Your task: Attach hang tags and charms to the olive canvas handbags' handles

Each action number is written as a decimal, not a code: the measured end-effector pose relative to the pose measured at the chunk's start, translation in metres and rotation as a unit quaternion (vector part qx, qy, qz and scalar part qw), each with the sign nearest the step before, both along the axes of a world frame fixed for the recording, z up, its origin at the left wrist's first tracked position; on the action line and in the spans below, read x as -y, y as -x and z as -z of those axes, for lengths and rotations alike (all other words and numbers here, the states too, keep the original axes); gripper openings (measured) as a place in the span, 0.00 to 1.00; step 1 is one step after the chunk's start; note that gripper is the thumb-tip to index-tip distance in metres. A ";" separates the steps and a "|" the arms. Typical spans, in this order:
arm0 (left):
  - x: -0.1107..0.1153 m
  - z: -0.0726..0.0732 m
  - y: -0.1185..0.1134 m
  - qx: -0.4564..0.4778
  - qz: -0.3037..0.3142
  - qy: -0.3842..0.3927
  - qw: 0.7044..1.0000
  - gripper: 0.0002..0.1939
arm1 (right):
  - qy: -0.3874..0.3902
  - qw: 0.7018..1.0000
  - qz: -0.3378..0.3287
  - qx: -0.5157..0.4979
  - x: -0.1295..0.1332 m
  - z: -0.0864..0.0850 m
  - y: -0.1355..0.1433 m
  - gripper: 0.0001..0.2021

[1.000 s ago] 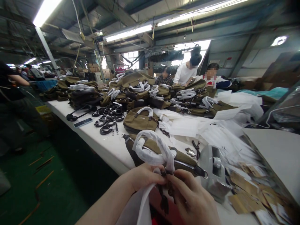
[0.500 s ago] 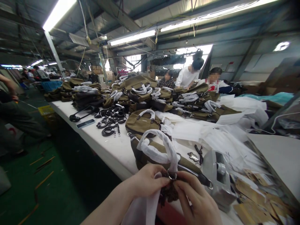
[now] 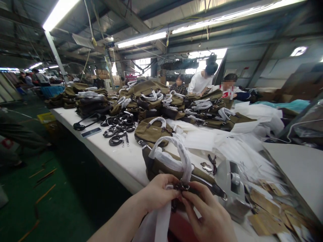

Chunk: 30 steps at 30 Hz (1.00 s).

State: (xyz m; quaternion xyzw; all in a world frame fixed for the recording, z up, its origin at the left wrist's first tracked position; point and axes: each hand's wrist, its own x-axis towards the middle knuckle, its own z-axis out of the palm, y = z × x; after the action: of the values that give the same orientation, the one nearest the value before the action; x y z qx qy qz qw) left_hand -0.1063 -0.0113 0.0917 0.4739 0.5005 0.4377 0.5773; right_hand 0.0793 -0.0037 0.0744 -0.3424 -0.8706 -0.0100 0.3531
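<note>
An olive bag point(image 3: 148, 166) with dark trim and a silver zipper point(image 3: 202, 179) sits at the table's near edge. Its handle point(image 3: 185, 158) is wrapped in white material and arches up. At the handle's base my left hand point(image 3: 157, 193) is closed, with a white-wrapped strap point(image 3: 163, 218) running down under its thumb. My right hand point(image 3: 208, 208) pinches beside it at a metal ring point(image 3: 185, 186) and a small dark cord or clasp, mostly hidden by fingers. A silver charm point(image 3: 206, 166) and a dark braided cord point(image 3: 212, 163) lie beyond the bag.
A grey metal device point(image 3: 233, 188) stands right of the bag, near brown card tags point(image 3: 264, 222). Another olive bag point(image 3: 145, 129), coiled black straps point(image 3: 117, 139) and a phone point(image 3: 91, 132) lie ahead. Bags are heaped behind, white sheets point(image 3: 202, 139) at right. Co-workers stand across the table.
My fingers have shifted slightly at the ring; the dark brown piece seen hanging between my hands is now mostly hidden. A person's arm at far left has left view.
</note>
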 end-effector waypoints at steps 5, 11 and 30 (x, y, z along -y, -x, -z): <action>0.002 0.002 -0.003 0.069 -0.005 0.033 0.997 0.14 | 0.006 1.000 -0.007 0.010 0.000 -0.003 0.001 0.11; 0.004 -0.002 -0.002 0.001 -0.032 0.027 0.999 0.16 | -0.031 0.999 0.014 0.013 -0.001 -0.005 0.007 0.12; 0.004 -0.006 0.009 0.047 0.020 0.020 0.999 0.16 | 0.040 0.998 -0.038 0.006 -0.002 -0.014 0.001 0.11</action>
State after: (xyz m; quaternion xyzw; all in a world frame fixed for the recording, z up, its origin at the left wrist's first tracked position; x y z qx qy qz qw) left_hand -0.1155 -0.0149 0.0976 0.4510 0.4724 0.4378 0.6179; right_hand 0.0783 -0.0015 0.0888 -0.3226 -0.8848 0.0364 0.3343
